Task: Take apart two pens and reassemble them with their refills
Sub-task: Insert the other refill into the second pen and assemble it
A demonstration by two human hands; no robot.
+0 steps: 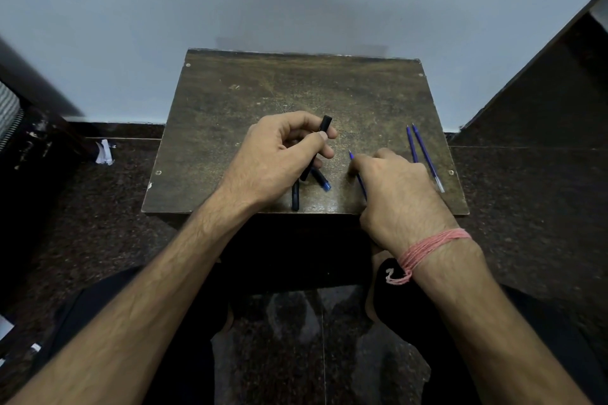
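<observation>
Much of the black barrel (316, 148) was hidden inside the left hand (279, 154), whose thumb and curled fingers pinched it; only its blunt upper end, pointing toward 1 o'clock, and a short lower stretch showed. Its long axis ran from 7 to 1 o'clock. Below that hand, a second black piece (295, 196) lay on the surface (263, 92) at the near edge, pointing 12 to 6, and a short piece with a blue end (320, 178) lay just beside it, partly covered by the fingers. The right hand (391, 187) rested knuckles-up at 5 o'clock on the surface, fingers curled onto a blue refill (357, 171) whose middle it hid; the tip pointed toward 11 o'clock. Whether it pinched or merely pressed the refill could not be told. Two more blue refills (422, 154) lay side by side at 3 o'clock, tips toward 11.
</observation>
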